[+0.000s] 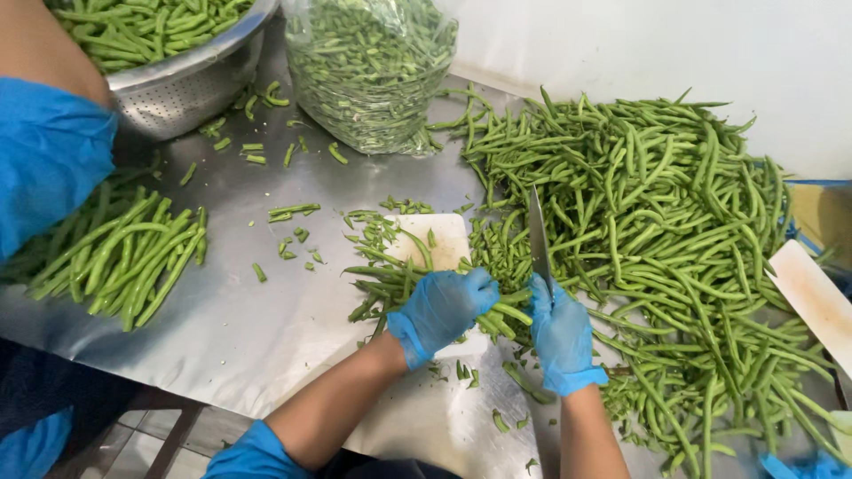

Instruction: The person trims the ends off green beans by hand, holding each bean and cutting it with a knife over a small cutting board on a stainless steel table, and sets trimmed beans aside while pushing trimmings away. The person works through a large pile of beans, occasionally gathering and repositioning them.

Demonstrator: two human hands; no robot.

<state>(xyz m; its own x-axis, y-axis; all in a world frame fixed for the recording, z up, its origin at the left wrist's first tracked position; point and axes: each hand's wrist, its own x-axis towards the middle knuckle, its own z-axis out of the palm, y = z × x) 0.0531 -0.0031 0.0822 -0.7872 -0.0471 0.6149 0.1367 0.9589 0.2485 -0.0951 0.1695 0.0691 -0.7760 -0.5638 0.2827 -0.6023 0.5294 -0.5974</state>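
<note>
My left hand (441,308), in a blue glove, presses down on a bunch of green beans (390,282) lying across a small white cutting board (441,238). In a matching blue glove, my right hand (561,335) grips a knife (539,239) whose blade points away from me, just right of the bunch. A large heap of green beans (657,222) covers the steel table (240,310) to the right of the knife.
A metal colander (182,84) full of beans stands at the back left, beside a clear plastic bag of beans (368,66). Another person's blue-gloved hand (44,151) is at the left above a trimmed bean pile (124,253). Cut bean ends (293,213) are scattered about.
</note>
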